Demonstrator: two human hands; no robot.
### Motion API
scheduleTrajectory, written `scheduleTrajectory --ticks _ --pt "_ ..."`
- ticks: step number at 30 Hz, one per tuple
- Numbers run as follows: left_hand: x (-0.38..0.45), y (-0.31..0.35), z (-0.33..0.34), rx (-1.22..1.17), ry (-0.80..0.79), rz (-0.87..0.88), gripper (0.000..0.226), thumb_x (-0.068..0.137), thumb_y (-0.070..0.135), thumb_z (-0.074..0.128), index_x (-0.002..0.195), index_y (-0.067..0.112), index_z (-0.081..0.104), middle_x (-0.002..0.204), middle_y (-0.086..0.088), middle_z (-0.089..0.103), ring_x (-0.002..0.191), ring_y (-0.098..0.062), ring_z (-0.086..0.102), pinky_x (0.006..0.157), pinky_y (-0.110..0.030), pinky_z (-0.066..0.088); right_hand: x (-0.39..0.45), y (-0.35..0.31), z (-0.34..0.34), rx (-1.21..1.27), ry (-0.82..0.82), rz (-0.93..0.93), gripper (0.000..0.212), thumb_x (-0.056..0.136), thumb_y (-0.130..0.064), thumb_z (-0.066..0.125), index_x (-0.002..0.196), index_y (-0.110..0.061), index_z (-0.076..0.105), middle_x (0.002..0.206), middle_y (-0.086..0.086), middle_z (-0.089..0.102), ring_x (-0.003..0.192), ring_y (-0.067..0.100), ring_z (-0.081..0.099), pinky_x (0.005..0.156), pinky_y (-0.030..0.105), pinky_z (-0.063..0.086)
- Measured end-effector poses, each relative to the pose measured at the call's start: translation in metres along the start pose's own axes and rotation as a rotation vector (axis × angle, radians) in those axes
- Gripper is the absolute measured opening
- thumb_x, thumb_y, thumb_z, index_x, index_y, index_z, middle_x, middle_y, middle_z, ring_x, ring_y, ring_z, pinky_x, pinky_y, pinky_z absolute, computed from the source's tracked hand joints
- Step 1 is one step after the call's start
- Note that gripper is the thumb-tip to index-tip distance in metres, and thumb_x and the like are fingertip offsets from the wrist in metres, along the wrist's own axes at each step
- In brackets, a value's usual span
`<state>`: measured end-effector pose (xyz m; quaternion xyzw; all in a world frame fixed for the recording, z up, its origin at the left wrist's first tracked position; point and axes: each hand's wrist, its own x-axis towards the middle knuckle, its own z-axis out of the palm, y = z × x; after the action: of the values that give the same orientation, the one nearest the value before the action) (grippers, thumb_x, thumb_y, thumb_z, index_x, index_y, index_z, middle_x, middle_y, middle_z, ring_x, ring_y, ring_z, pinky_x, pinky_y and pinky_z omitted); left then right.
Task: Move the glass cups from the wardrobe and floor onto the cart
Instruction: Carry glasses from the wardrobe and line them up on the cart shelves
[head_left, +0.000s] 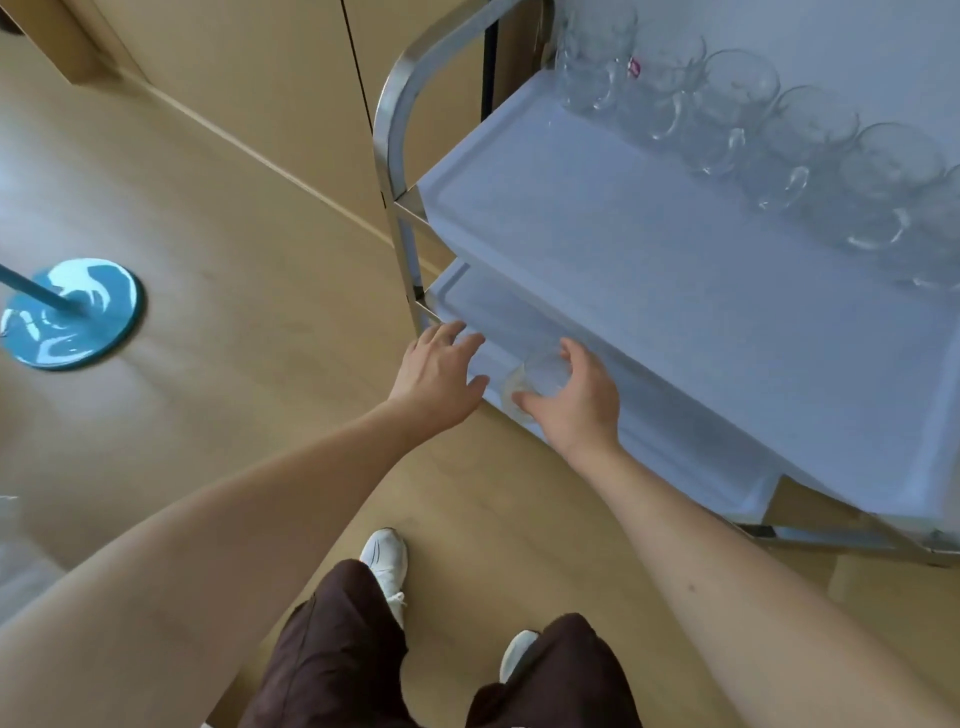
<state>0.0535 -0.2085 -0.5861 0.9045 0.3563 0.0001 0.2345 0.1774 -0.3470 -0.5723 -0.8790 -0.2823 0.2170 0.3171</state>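
The single head-worn wide-angle camera looks steeply down and forward from standing height, close over the person's own legs and shoes (387, 564), with the wooden floor (234, 291) filling the left and the cart (649, 249) slanting across the right.

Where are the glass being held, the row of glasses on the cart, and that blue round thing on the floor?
Held glass cup (543, 375): head view, on its clear side wall.
Row of glass cups (737, 111): head view, on one middle cup's body.
Blue round base (70, 314): head view, on the disc's top.
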Motion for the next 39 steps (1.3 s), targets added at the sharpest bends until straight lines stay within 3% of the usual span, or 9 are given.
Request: scheduleTrajectory --ticks 10,15,25,35,39 --pt "0.058 -0.045 0.091 0.01 0.058 0.037 0.055 0.097 0.035 0.061 0.147 0.017 0.048 0.157 -0.013 0.04 0.147 -0.032 0.03 0.118 -0.047 0.031 0.055 0.053 0.072 0.03 0.132 -0.047 0.091 0.075 -0.033 0.087 0.151 -0.013 0.042 0.146 0.004 0.053 0.136 0.023 0.047 0.11 0.031 0.035" --pt "0.091 -0.056 0.121 0.006 0.135 0.08 0.048 0.103 0.035 0.052 0.147 0.017 0.048 0.158 -0.013 0.039 0.147 -0.032 0.03 0.118 -0.047 0.03 0.087 0.07 0.091 0.101 0.273 -0.129 0.084 0.07 -0.035 0.089 0.141 -0.015 0.049 0.138 0.0 0.059 0.127 0.02 0.054 0.102 0.028 0.04" --pt "0.145 -0.067 0.161 0.019 0.276 0.183 0.05 0.104 0.04 0.048 0.148 0.017 0.047 0.157 -0.013 0.04 0.146 -0.033 0.03 0.117 -0.046 0.028 0.145 0.087 0.106 0.177 0.508 -0.283 0.082 0.067 -0.043 0.089 0.135 -0.021 0.048 0.126 -0.004 0.062 0.112 0.015 0.06 0.084 0.022 0.034" --pt "0.205 -0.065 0.177 0.033 0.311 0.218 0.05 0.103 0.042 0.048 0.147 0.018 0.05 0.153 -0.01 0.045 0.145 -0.03 0.032 0.116 -0.044 0.03 0.185 0.103 0.121 0.218 0.641 -0.36 0.088 0.069 -0.049 0.087 0.139 -0.019 0.044 0.128 -0.001 0.063 0.115 0.022 0.059 0.094 0.03 0.042" --pt "0.219 -0.062 0.181 0.003 0.317 0.24 0.049 0.102 0.038 0.052 0.146 0.017 0.052 0.151 -0.009 0.048 0.144 -0.03 0.034 0.115 -0.042 0.031 0.19 0.122 0.136 0.221 0.529 -0.319 0.102 0.065 -0.051 0.091 0.146 -0.02 0.036 0.133 0.0 0.056 0.122 0.021 0.055 0.103 0.039 0.046"
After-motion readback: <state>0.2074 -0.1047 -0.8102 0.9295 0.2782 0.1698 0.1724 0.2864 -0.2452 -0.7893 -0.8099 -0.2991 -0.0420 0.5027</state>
